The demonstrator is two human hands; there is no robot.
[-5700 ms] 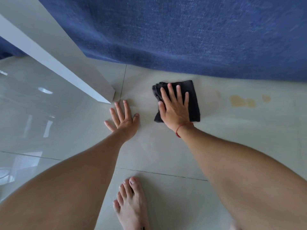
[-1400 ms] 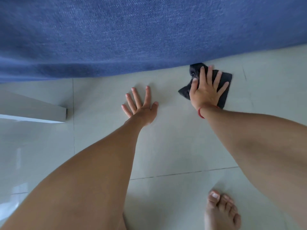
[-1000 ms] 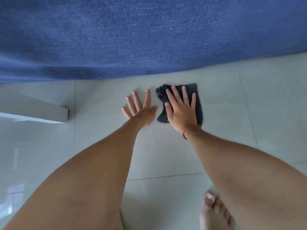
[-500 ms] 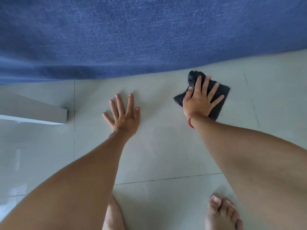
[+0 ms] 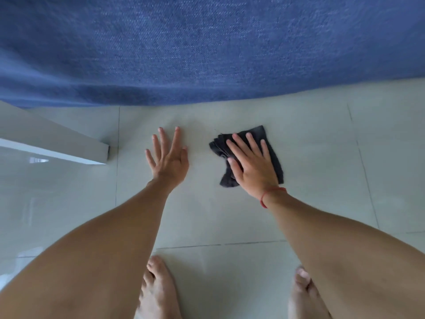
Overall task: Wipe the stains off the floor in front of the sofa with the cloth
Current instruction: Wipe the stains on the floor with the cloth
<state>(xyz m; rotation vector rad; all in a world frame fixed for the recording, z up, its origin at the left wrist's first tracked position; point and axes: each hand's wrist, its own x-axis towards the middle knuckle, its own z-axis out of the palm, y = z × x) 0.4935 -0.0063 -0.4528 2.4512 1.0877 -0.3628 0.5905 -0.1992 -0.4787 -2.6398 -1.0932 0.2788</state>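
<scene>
A folded black cloth [image 5: 272,146] lies on the pale tiled floor [image 5: 322,157] a short way in front of the blue sofa [image 5: 207,49]. My right hand [image 5: 251,165], with a red string at the wrist, presses flat on the cloth with fingers spread. My left hand [image 5: 169,158] rests flat on the bare floor to the left of the cloth, fingers apart, holding nothing. No stain shows on the tiles around the cloth.
A white furniture edge [image 5: 69,146] juts in from the left, ending near my left hand. My two bare feet [image 5: 158,291] stand on the tiles at the bottom of the view. The sofa front fills the whole top.
My right hand has slid the cloth left and back toward me, away from the sofa edge. My left hand stays planted on the floor. Both feet are now in view.
</scene>
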